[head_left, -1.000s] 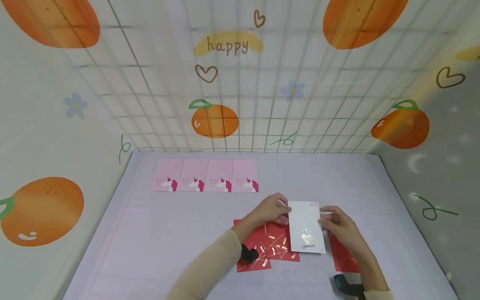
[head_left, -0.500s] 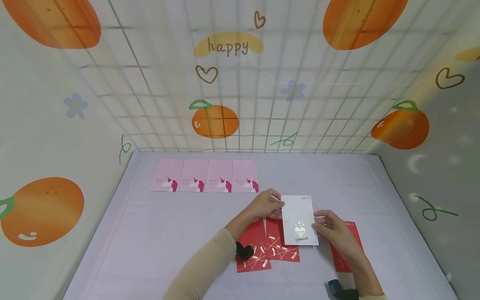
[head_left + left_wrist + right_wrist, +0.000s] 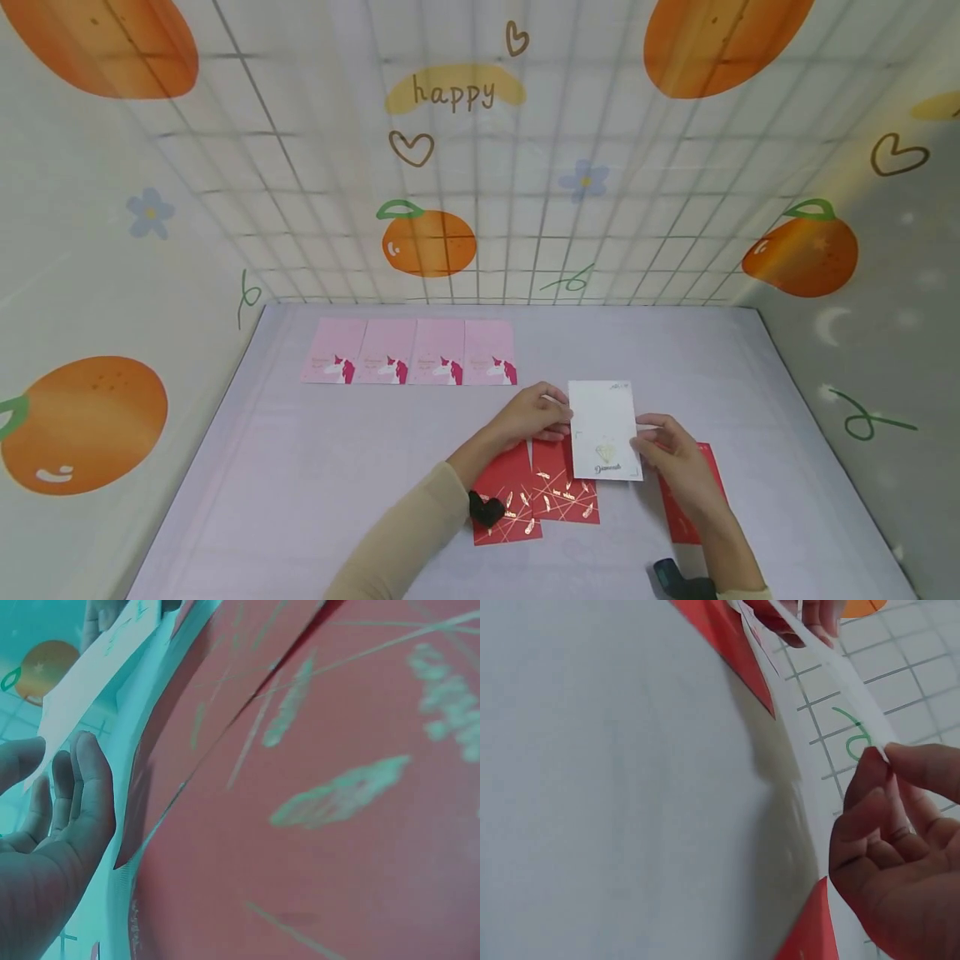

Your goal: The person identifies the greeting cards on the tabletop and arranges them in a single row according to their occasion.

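Note:
A white card with a gold diamond print is held up above the table between both hands. My left hand pinches its left edge; my right hand pinches the right edge, thumb against fingertips, as the right wrist view also shows on the card. Beneath and left of the card lie two red cards, one by my left wrist and another partly covered by the white card. A third red card lies partly under my right forearm.
Several pink cards with unicorn prints lie in a row at the back left of the pale table. Printed fabric with oranges and a grid stands behind the table and at both sides.
The white card has moved up the view, first left, then slightly back right, with both hands still on it. More of the right red card shows.

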`<state>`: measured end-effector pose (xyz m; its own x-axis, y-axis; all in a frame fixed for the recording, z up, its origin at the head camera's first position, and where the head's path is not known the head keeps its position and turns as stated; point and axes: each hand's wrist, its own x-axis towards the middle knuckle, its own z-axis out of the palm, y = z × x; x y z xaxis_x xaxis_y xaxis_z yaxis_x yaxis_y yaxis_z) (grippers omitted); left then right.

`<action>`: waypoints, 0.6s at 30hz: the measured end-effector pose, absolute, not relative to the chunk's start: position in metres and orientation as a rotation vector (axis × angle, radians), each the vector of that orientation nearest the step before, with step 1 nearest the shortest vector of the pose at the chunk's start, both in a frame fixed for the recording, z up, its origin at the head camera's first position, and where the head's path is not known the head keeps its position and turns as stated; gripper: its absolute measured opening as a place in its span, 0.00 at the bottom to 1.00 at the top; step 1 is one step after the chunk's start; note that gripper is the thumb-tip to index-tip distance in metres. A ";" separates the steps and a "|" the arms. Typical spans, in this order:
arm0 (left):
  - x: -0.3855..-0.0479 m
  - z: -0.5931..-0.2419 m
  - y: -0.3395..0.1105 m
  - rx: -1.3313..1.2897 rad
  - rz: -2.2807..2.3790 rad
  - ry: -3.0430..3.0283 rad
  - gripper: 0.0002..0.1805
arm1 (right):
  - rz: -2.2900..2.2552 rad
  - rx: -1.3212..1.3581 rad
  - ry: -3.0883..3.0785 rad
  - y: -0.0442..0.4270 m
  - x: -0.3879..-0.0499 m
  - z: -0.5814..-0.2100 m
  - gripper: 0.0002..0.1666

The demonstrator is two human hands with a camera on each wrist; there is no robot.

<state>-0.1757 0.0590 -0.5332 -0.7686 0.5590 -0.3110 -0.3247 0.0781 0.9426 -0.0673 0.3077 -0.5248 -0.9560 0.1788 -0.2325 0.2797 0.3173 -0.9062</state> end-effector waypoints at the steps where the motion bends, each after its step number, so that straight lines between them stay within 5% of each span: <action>1: -0.174 -0.534 0.058 0.237 1.755 1.712 0.15 | -1.735 0.448 2.474 0.308 -0.068 -0.524 0.30; 18: -0.144 -0.528 0.047 0.272 1.694 1.736 0.15 | -1.834 0.533 2.391 0.300 -0.078 -0.521 0.32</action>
<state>-0.1436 0.0466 -0.5284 -0.7424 0.5873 -0.3222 -0.3076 0.1285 0.9428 -0.0777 0.2996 -0.5209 -0.9360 0.2230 -0.2723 0.3208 0.2224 -0.9207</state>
